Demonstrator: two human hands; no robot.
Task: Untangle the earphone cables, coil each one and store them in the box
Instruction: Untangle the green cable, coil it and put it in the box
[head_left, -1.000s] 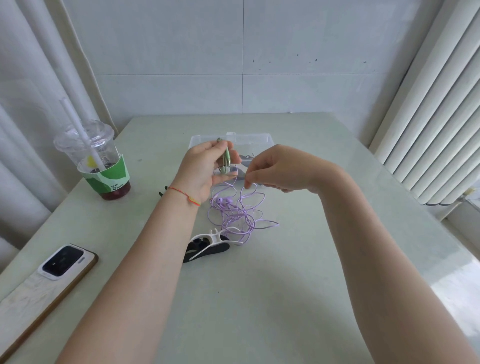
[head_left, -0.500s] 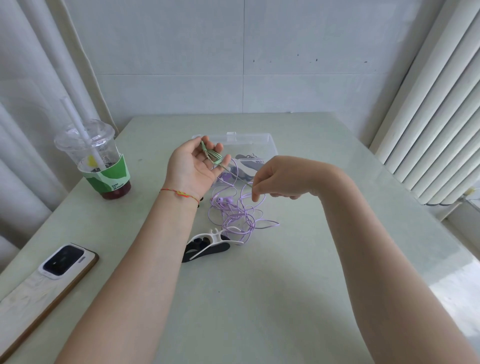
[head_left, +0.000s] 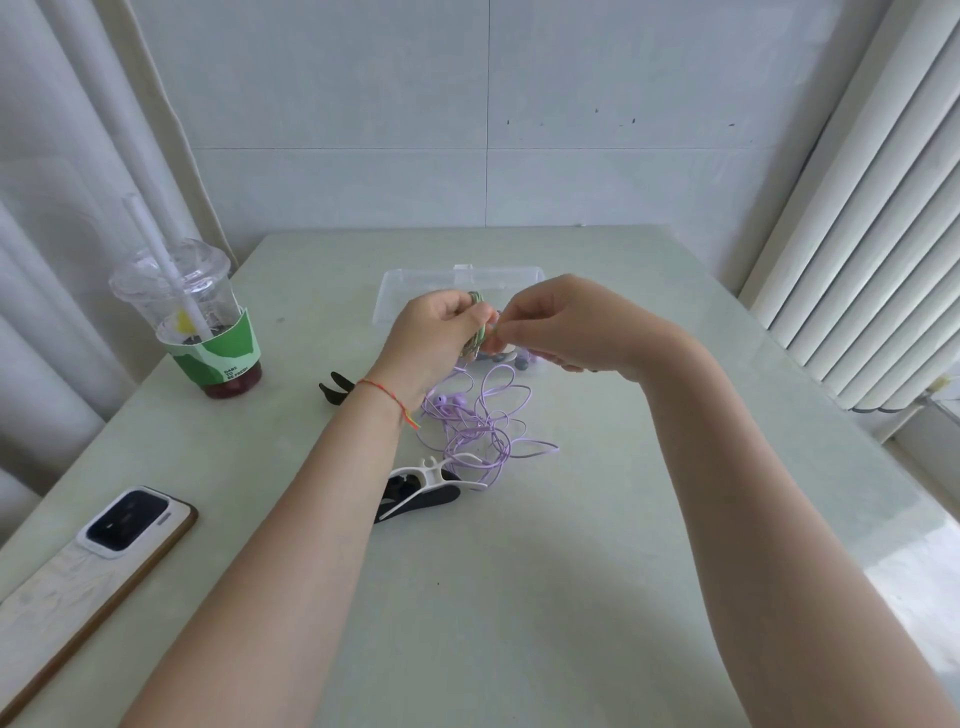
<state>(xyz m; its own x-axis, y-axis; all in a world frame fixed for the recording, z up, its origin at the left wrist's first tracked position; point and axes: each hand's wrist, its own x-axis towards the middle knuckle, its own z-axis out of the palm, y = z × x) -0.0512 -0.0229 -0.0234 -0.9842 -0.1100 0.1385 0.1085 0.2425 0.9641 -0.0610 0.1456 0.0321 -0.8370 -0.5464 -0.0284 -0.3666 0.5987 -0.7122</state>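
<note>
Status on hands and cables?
Left hand grips green coil; right hand pinches its end. Purple earphones tangled on table. Box behind hands, nothing blocking.

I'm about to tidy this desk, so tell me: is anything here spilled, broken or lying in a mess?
Nothing looks spilled or broken. The one mess is the purple earphone cable, a loose tangle on the table that overlaps the white cable winder. The drink cup stands upright.
</note>
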